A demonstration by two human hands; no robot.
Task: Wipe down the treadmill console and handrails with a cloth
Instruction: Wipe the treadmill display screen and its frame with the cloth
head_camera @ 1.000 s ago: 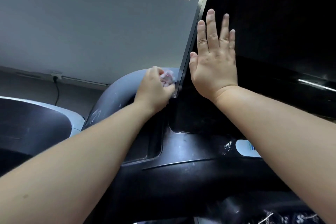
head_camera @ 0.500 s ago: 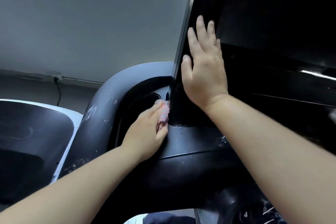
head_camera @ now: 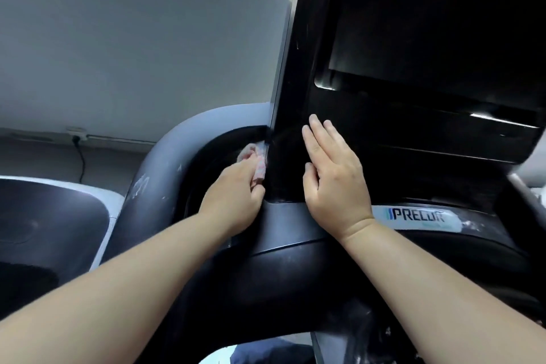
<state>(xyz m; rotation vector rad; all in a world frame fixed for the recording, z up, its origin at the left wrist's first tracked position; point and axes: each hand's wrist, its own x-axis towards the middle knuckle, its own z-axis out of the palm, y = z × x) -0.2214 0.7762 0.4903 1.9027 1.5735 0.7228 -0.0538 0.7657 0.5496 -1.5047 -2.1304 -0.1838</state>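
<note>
The cloth [head_camera: 258, 170] is pinched by the left hand [head_camera: 233, 201] against the console [head_camera: 384, 133] edge; the right hand [head_camera: 335, 183] is laid flat, fingers [head_camera: 320, 136] straight.

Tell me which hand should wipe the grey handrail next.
Left. The left hand grips the cloth right beside the handrail; the right hand lies flat on the console, empty and farther away.

We see a glossy black upright treadmill console [head_camera: 413, 142] filling the view from twelve to three o'clock, with its dark rectangular screen [head_camera: 443, 38] at one o'clock. Near centre, our right hand [head_camera: 334, 174] lies flat on the lower panel, fingers straight. At that panel's nine o'clock edge, our left hand [head_camera: 233, 201] holds a small crumpled pink cloth [head_camera: 258, 170] against it. A white oval brand label [head_camera: 413, 217] sits on the black ledge at four o'clock.
</note>
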